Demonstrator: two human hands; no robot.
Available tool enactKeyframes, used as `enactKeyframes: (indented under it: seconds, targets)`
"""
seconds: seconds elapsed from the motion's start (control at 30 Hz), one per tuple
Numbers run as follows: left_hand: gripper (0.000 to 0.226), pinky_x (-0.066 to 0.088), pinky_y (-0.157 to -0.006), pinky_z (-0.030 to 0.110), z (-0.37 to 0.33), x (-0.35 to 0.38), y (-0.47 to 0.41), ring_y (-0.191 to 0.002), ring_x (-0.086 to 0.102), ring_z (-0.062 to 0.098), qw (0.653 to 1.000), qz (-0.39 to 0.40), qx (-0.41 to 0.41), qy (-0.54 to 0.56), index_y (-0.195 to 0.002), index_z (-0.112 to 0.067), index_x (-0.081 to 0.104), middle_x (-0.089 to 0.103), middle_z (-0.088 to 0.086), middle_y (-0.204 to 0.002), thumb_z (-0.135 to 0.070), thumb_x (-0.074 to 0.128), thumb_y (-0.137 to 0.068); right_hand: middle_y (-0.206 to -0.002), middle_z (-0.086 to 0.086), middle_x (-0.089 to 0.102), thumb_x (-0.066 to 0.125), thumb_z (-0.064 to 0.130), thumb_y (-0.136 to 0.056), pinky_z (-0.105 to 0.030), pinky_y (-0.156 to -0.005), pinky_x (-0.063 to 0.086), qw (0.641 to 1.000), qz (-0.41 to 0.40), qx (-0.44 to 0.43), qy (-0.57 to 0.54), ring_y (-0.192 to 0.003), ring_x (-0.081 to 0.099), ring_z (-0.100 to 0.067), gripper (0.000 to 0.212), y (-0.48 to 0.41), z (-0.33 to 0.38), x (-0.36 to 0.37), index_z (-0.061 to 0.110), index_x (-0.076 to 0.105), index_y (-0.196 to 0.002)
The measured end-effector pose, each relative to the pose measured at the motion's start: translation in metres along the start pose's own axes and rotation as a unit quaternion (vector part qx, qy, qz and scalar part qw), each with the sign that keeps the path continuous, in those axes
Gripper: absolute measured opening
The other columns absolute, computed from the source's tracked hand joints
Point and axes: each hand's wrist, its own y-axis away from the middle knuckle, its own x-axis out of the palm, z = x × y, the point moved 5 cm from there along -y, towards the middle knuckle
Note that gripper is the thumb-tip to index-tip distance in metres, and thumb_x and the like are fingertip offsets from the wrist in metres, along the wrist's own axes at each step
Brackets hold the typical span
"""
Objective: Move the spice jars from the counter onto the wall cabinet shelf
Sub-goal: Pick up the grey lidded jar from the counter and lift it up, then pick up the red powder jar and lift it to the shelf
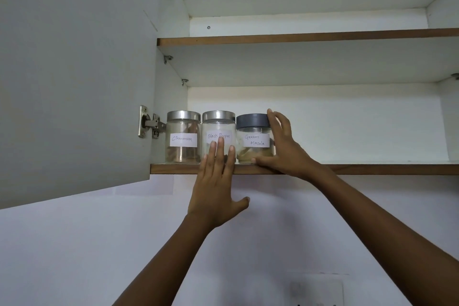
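Note:
Three clear glass jars stand in a row at the left end of the lower cabinet shelf (372,169). The Cinnamon jar (183,136) and the Black Pepper jar (218,129) have silver lids. The Garam Masala jar (253,139) has a dark grey lid. My left hand (216,189) is flat, with its fingertips against the front of the Black Pepper jar. My right hand (283,146) cups the right side of the Garam Masala jar, thumb along its base at the shelf edge and fingers by the lid.
The grey cabinet door (74,77) hangs open at the left on its hinge (149,124). An upper shelf (298,37) runs above. The lower shelf extends bare to the right of the jars. A white wall and a switch plate (316,293) lie below.

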Motion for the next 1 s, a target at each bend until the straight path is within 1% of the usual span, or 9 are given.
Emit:
enactKeyframes:
  seconds: [0.07,0.17,0.23,0.33,0.43,0.53,0.77,0.93,1.0]
  targets:
    - [0.101,-0.003,-0.115,0.042,0.001,-0.002,-0.001,-0.143,-0.017,0.028,1.0,0.002,0.002,0.011,-0.147,-0.017,-0.011,-0.014,0.014,-0.155,-0.069,0.035,-0.073,-0.152,0.007,-0.008,0.076,0.035,-0.072,-0.041,-0.1,0.043,0.999,-0.017,0.0,-0.027,-0.127,0.039,-0.024,0.113,0.012,-0.003,-0.006,0.025,-0.008,-0.147]
    - [0.091,0.0,-0.115,0.044,-0.011,-0.016,0.0,-0.143,-0.014,0.027,0.999,-0.007,0.005,0.048,-0.149,-0.013,-0.003,-0.008,0.014,-0.156,-0.061,0.031,-0.079,-0.151,0.006,0.005,0.074,0.035,-0.074,-0.042,-0.101,0.042,0.998,-0.048,0.002,-0.03,-0.131,0.034,-0.022,0.099,0.043,0.0,-0.024,0.027,0.008,-0.147]
    - [0.075,0.009,-0.117,0.046,-0.041,-0.033,0.009,-0.145,0.002,0.026,0.994,-0.046,0.021,0.093,-0.148,-0.011,0.018,0.015,0.011,-0.156,-0.047,0.035,-0.084,-0.148,0.005,0.023,0.071,0.034,-0.078,-0.044,-0.101,0.041,0.998,-0.061,-0.008,-0.027,-0.126,0.04,-0.018,0.083,0.072,0.005,-0.04,0.028,0.021,-0.144]
    - [0.05,0.019,-0.115,0.043,-0.1,-0.063,0.026,-0.136,0.033,0.02,0.972,-0.121,0.033,0.199,-0.132,-0.011,0.05,0.052,0.004,-0.136,-0.033,0.044,-0.087,-0.132,0.011,0.048,0.066,0.038,-0.08,-0.046,-0.1,0.039,0.997,-0.072,-0.008,-0.032,-0.117,0.046,-0.01,0.064,0.12,0.012,-0.068,0.031,0.037,-0.137]
    - [0.033,0.032,-0.107,0.036,-0.153,-0.081,0.052,-0.117,0.05,0.01,0.942,-0.14,-0.005,0.304,-0.114,-0.017,0.063,0.065,-0.005,-0.114,-0.031,0.046,-0.089,-0.119,0.019,0.055,0.059,0.048,-0.077,-0.041,-0.098,0.04,0.997,-0.069,0.018,-0.039,-0.111,0.047,-0.003,0.056,0.175,0.006,-0.098,0.035,0.044,-0.13]
    - [0.031,0.041,-0.098,0.031,-0.209,-0.088,0.087,-0.106,0.055,0.004,0.917,-0.106,-0.026,0.385,-0.107,-0.021,0.067,0.068,-0.008,-0.108,-0.033,0.045,-0.089,-0.114,0.026,0.056,0.054,0.055,-0.077,-0.037,-0.1,0.038,0.996,-0.055,0.06,-0.048,-0.109,0.046,0.004,0.048,0.24,-0.009,-0.128,0.042,0.047,-0.122]
    - [0.025,0.042,-0.094,0.03,-0.363,-0.075,0.177,-0.103,0.055,0.005,0.866,0.027,-0.025,0.498,-0.105,-0.018,0.067,0.066,-0.006,-0.105,-0.024,0.048,-0.089,-0.11,0.026,0.059,0.059,0.043,-0.081,-0.027,-0.1,0.036,0.977,-0.004,0.206,-0.057,-0.111,0.048,0.0,0.035,0.41,-0.062,-0.181,0.041,0.054,-0.115]
    - [0.029,0.039,-0.094,0.026,-0.476,-0.071,0.234,-0.104,0.048,-0.002,0.829,0.137,-0.031,0.541,-0.108,-0.018,0.066,0.066,-0.004,-0.106,-0.028,0.046,-0.089,-0.118,0.012,0.061,0.064,0.035,-0.084,-0.026,-0.098,0.041,0.944,0.029,0.325,-0.056,-0.112,0.05,-0.006,0.03,0.522,-0.097,-0.217,0.032,0.059,-0.114]
    - [0.027,0.03,-0.096,0.018,-0.519,-0.072,0.264,-0.106,0.039,-0.009,0.813,0.2,-0.017,0.547,-0.111,-0.021,0.064,0.065,-0.004,-0.11,-0.026,0.051,-0.089,-0.116,0.007,0.062,0.064,0.025,-0.085,-0.028,-0.097,0.042,0.93,0.041,0.361,-0.052,-0.111,0.052,-0.009,0.025,0.572,-0.109,-0.232,0.023,0.062,-0.111]
